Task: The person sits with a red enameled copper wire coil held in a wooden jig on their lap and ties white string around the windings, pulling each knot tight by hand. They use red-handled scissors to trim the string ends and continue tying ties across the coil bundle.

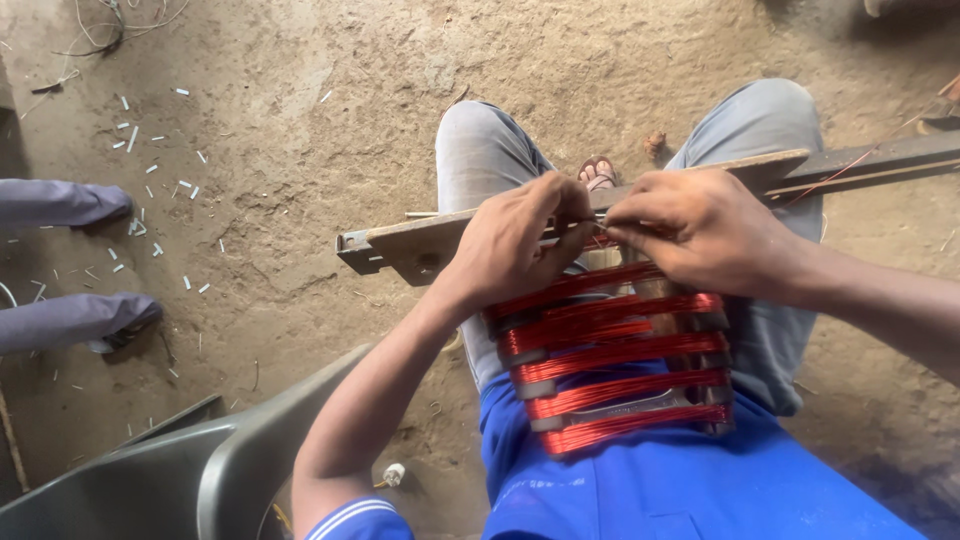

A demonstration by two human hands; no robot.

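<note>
Both hands meet over the person's lap, at the top end of a stepped former wound with red copper wire (615,370). The left hand (520,240) is curled, its fingers pinched closed on the thin wire at the uppermost coil, and the right hand (700,230) faces it, fingertips likewise pinched on the wire, the two hands nearly touching at their tips. Under the hands the red coils lie in several stacked bands that run down toward the person's blue shirt (660,490), with grey metal steps showing between them. Just beyond the hands, a long metal bar (420,240) lies across the knees and reaches out past the right hand. A sandalled foot (598,172) shows beyond the bar. Well off to the left-hand side, another person's trouser legs (60,260) rest on the dirt floor (300,130), among scattered white scraps (150,180). A grey plastic chair (190,470) stands beside the left arm.
</note>
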